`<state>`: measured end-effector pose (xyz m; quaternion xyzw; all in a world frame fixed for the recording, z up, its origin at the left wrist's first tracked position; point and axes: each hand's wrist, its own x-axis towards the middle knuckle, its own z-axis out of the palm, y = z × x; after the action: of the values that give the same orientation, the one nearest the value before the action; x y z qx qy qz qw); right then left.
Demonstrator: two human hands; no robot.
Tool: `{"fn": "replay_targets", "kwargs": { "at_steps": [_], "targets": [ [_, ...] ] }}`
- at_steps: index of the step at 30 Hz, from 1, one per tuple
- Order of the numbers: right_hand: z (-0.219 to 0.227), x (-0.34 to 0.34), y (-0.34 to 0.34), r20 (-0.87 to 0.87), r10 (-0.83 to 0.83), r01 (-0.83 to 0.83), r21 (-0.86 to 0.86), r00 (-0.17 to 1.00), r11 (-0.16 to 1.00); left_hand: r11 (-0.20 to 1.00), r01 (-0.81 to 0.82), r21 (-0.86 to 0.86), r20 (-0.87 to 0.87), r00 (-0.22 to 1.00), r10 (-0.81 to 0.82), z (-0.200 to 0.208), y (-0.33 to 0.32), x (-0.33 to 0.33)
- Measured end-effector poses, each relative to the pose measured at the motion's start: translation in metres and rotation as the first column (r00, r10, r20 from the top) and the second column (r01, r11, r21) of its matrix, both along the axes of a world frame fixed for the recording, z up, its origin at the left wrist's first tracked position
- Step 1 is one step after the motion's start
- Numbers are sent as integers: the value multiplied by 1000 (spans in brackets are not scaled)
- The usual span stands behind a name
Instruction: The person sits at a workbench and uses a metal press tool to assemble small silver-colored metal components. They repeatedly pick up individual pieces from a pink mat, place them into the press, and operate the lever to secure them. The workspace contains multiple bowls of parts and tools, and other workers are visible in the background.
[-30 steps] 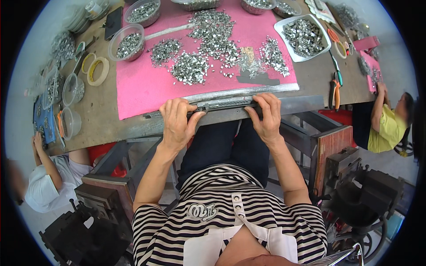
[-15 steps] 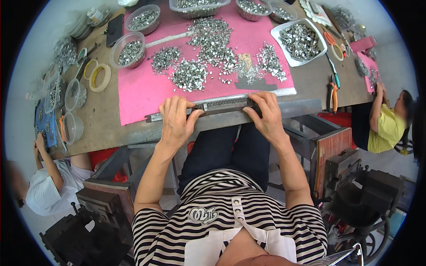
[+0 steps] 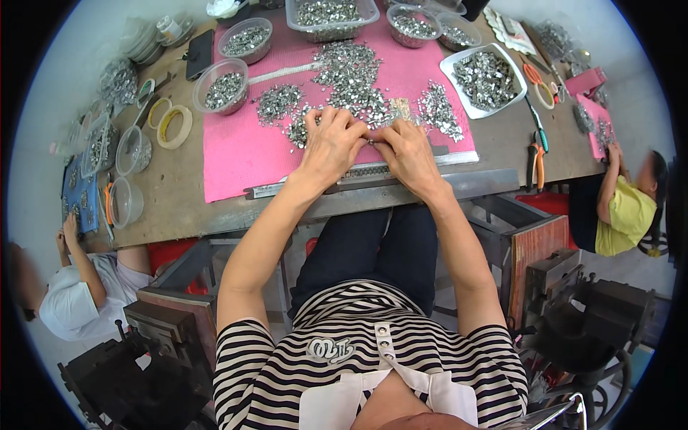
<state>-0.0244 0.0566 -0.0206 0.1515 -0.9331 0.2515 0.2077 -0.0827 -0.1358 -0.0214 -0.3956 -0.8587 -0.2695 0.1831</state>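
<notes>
My left hand (image 3: 333, 143) and my right hand (image 3: 408, 154) meet over the pink mat (image 3: 236, 161), at the near side of a heap of small shiny metal pieces (image 3: 356, 97). Thumbs and fingertips of both are pinched together, almost touching; a tiny piece seems to be between them, too small to name. Below my wrists a dark metal bar with a row of small parts (image 3: 358, 173) lies along the table's front edge, partly covered by my hands. Another heap of metal pieces (image 3: 279, 104) is left of my fingers, and one (image 3: 440, 113) to the right.
Clear tubs of metal pieces (image 3: 247, 41) line the mat's far side. A white tray (image 3: 446, 66) stands at right, pliers with orange handles (image 3: 536, 163) beyond it. Tape rolls (image 3: 188, 129) lie at left. Two other people (image 3: 89, 304) (image 3: 627, 208) sit at either side.
Both hands have let go of the dark bar's ends and moved forward and together over the metal pieces. The bar stays at the table edge. The view has shifted slightly.
</notes>
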Motion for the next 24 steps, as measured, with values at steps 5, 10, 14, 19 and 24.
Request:
{"fn": "replay_targets", "kwargs": {
  "at_steps": [5,10,14,19,24],
  "targets": [
    [9,12,13,62,16,-14,-20,998,1000,1000,17,0,19,1000,-17,0,-6,-1],
    [11,10,19,107,24,-11,-118,994,993,999,-21,-26,98,995,23,-2,-12,12],
    [7,8,18,129,25,-6,-143,991,990,999,-35,-12,32,999,35,0,-12,16],
    [1,1,11,75,-17,17,-1,997,1000,999,-38,-16,37,999,39,1,-10,16],
    [5,12,6,89,21,-12,-109,996,994,994,-3,107,153,988,-14,9,-28,33]
  ]
}}
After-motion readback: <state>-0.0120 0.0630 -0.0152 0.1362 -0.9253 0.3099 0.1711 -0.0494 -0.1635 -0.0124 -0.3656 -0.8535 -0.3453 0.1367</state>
